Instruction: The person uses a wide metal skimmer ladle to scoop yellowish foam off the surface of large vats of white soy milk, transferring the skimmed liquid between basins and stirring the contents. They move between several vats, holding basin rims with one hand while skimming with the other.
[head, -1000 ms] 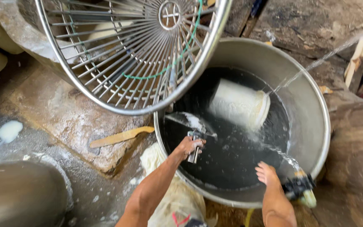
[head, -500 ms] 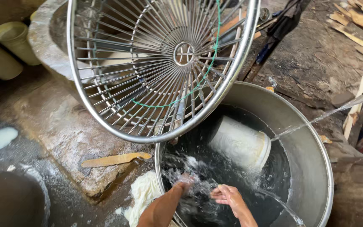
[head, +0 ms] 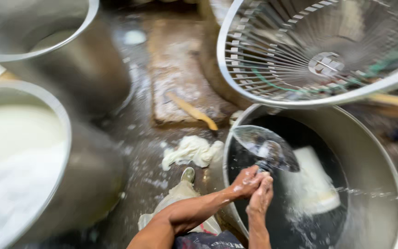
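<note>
Hands now together at lower centre: left hand and right hand both closed in a grip on the clear fan blade, lifted above the dark water in the steel basin. A second ago they worked apart, submerged. Fan guard at upper right.

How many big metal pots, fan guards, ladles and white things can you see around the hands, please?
Big metal pots: 3
Wire fan guard: 1
Ladle, held in both hands: 1
White cloth on floor: 1
White bucket in pot: 1
Total: 7
</note>
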Available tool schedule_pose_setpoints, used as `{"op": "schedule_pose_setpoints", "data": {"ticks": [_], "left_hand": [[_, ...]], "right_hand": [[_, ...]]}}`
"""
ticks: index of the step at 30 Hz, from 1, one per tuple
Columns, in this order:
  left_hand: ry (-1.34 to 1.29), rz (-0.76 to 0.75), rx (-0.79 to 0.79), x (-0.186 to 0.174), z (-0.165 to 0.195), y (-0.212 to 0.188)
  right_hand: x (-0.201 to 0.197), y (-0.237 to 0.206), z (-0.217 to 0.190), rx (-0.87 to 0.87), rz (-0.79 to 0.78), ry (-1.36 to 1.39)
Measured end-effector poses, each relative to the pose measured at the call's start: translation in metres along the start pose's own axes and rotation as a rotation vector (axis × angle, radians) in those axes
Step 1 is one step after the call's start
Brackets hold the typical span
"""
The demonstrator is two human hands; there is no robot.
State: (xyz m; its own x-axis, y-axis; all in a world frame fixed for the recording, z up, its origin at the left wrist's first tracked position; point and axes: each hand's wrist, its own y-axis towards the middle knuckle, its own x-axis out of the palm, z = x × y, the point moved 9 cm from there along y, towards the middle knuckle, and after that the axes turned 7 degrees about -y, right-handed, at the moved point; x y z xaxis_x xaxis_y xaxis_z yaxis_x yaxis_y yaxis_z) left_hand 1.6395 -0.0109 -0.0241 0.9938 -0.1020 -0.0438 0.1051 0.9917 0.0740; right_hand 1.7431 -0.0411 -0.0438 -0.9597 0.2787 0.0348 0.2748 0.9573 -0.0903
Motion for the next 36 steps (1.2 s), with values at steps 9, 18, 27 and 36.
{"op": "schedule_pose_setpoints", "data": {"ticks": [9,18,27,36], "left_hand": [[-0.328,-0.149,-0.009,-0.191,0.009,-0.201],[0.18,0.749,-1.339,-0.234,-0.131,-0.665],[-1.256,1.607,-1.252,-0.123,-0.109,-0.873],[-1.411,1.625,-0.207,-0.236,-0.125,-0.923]], "right_hand": [[0.066,-0.087,-0.077,0.049,-0.696,0.083],[0.226,-0.204,-0.038,-0.072,-1.174,-0.648],[0.37,-0.473,0.054,-0.189,-1.738,-0.865],[0.48,-0.727,0.052,-0.339,-2.144,-0.705]]}}
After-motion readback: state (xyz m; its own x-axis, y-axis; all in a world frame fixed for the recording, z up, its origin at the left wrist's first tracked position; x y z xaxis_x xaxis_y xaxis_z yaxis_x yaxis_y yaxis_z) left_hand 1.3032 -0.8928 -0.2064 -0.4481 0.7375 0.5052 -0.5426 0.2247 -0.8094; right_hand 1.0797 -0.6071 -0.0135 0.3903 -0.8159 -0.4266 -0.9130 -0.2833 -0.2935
